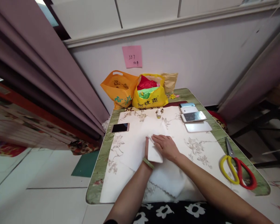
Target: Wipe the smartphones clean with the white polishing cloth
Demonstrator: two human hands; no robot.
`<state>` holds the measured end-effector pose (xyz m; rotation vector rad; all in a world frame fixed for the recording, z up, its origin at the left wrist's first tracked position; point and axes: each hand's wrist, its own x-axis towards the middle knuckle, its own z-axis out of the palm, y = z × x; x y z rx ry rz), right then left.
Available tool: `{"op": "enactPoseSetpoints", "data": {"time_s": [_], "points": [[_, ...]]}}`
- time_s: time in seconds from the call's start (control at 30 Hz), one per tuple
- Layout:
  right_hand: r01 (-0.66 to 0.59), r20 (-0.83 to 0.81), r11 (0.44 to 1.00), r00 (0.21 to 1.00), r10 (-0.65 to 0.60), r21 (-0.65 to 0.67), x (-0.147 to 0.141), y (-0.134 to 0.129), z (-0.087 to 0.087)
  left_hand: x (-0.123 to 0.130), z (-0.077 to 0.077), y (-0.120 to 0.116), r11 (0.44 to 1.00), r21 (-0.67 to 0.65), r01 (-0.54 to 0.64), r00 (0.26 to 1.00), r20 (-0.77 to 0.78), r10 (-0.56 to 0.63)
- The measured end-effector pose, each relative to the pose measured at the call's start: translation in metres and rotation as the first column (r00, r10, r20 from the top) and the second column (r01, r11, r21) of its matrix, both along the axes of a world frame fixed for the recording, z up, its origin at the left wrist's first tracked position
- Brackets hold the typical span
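My left hand (146, 148), a green bangle at its wrist, holds a white phone (155, 152) from below and along its left side. Most of its fingers are hidden beneath the phone. My right hand (166, 146) lies over the phone's upper right part, its fingers stretched out and pointing left. Whether cloth is under those fingers is unclear. Beneath both hands a white cloth (169, 179) with a wavy edge is spread on the flower-patterned white sheet (128, 152). A small bottle (159, 114) stands beyond my hands.
A dark-screened phone (120, 128) lies at left; several phones, including a white one (198, 127), lie at right. Scissors (235, 169) with yellow and red handles rest near the right edge. An orange bag (118, 88), a filled yellow bag (150, 98) and a brown pouch (170, 82) stand at the back.
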<state>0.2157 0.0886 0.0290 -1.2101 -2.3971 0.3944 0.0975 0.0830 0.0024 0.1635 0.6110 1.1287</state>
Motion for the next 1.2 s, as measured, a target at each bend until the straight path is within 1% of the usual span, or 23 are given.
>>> {"op": "enactPoseSetpoints", "data": {"time_s": [0.07, 0.1, 0.17, 0.27, 0.37, 0.47, 0.53, 0.6, 0.67, 0.77, 0.83, 0.87, 0.93, 1.03, 1.07, 1.1, 1.17, 1.2], "points": [[0.116, 0.031, 0.993, 0.993, -0.116, 0.009, 0.004, 0.005, -0.005, 0.001, -0.003, 0.001, 1.0, -0.01, -0.024, 0.998, 0.05, 0.024], [0.156, 0.042, 0.987, 0.987, -0.157, 0.022, 0.009, 0.003, -0.007, 0.001, -0.003, 0.002, 0.999, -0.02, -0.028, 0.996, 0.087, 0.029], [0.17, 0.053, 0.984, 0.984, -0.173, 0.051, 0.021, -0.009, -0.008, 0.001, -0.003, 0.003, 0.999, -0.036, -0.016, 0.989, 0.145, 0.021], [0.079, 0.028, 0.994, 0.996, -0.081, 0.068, 0.035, -0.038, -0.005, 0.001, 0.0, 0.003, 0.999, -0.044, 0.003, 0.988, 0.153, 0.004], [-0.023, -0.041, 0.997, 0.999, 0.026, 0.069, 0.038, -0.057, 0.0, 0.001, 0.002, 0.001, 0.998, -0.053, 0.039, 0.992, 0.118, -0.032], [-0.096, -0.107, 0.992, 0.989, 0.104, 0.08, 0.031, -0.057, 0.004, 0.0, 0.003, 0.0, 0.995, -0.058, 0.082, 0.992, 0.097, -0.076], [-0.141, -0.132, 0.985, 0.979, 0.153, 0.096, 0.023, -0.048, 0.007, -0.001, 0.002, -0.001, 0.993, -0.06, 0.106, 0.99, 0.103, -0.1], [-0.161, -0.129, 0.981, 0.976, 0.175, 0.113, 0.016, -0.037, 0.009, -0.002, 0.003, -0.002, 0.994, -0.049, 0.098, 0.989, 0.116, -0.092], [-0.107, -0.101, 0.988, 0.988, 0.118, 0.116, 0.011, -0.028, 0.009, -0.002, 0.003, -0.002, 0.997, -0.03, 0.068, 0.99, 0.13, -0.063], [0.072, -0.076, 0.995, 0.995, -0.066, 0.076, 0.012, -0.02, 0.004, 0.0, 0.004, -0.001, 0.999, -0.032, 0.024, 0.989, 0.144, -0.019], [0.16, -0.132, 0.987, 0.979, -0.156, 0.019, 0.018, -0.019, 0.002, 0.001, 0.005, 0.0, 0.999, -0.041, -0.001, 0.989, 0.145, 0.007], [0.19, -0.19, 0.982, 0.963, -0.19, -0.017, 0.023, -0.019, 0.003, 0.002, 0.005, 0.0, 0.999, -0.04, -0.015, 0.989, 0.146, 0.021], [0.249, -0.348, 0.963, 0.897, -0.27, -0.105, 0.032, -0.02, 0.01, 0.002, 0.004, 0.001, 0.998, -0.033, -0.047, 0.987, 0.15, 0.051], [0.344, -0.554, 0.91, 0.722, -0.414, -0.231, 0.039, -0.024, 0.027, 0.002, 0.004, 0.002, 0.996, -0.034, -0.078, 0.981, 0.174, 0.083], [0.344, -0.59, 0.901, 0.682, -0.433, -0.263, 0.039, -0.025, 0.032, 0.001, 0.004, 0.002, 0.996, -0.04, -0.077, 0.981, 0.177, 0.083], [0.298, -0.603, 0.908, 0.68, -0.418, -0.293, 0.038, -0.025, 0.035, 0.0, 0.003, 0.001, 0.997, -0.048, -0.068, 0.982, 0.172, 0.075], [0.122, -0.593, 0.927, 0.737, -0.324, -0.355, 0.034, -0.024, 0.036, -0.001, 0.003, 0.0, 0.998, -0.063, -0.02, 0.99, 0.142, 0.028], [0.052, -0.581, 0.925, 0.765, -0.279, -0.377, 0.031, -0.022, 0.033, -0.001, 0.003, 0.0, 0.998, -0.067, 0.006, 0.992, 0.124, 0.003]]}}
